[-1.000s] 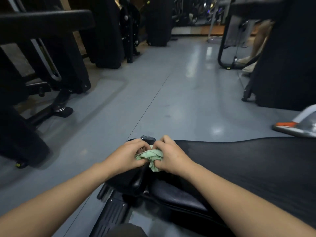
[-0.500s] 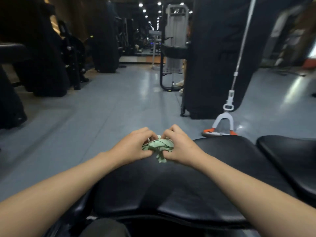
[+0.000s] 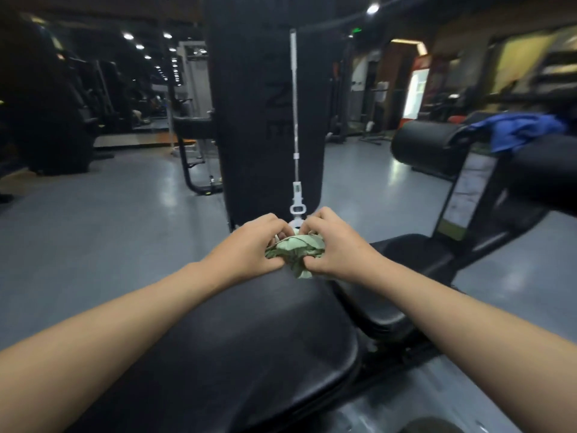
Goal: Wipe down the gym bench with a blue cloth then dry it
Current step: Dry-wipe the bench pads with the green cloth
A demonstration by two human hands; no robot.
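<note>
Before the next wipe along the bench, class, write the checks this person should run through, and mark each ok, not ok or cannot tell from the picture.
1. Both hands grip a cloth: ok. The left hand and right hand pinch the crumpled green cloth.
2. Cloth touches the bench pad: cannot tell; it hangs at the pad's far end.
3. Cloth colour matches the task: not ok. The held cloth is pale green; the blue cloth lies draped over a roller pad at right.
4. Pad surface free of objects: ok.
5. Pad wet or dry: cannot tell.
</note>
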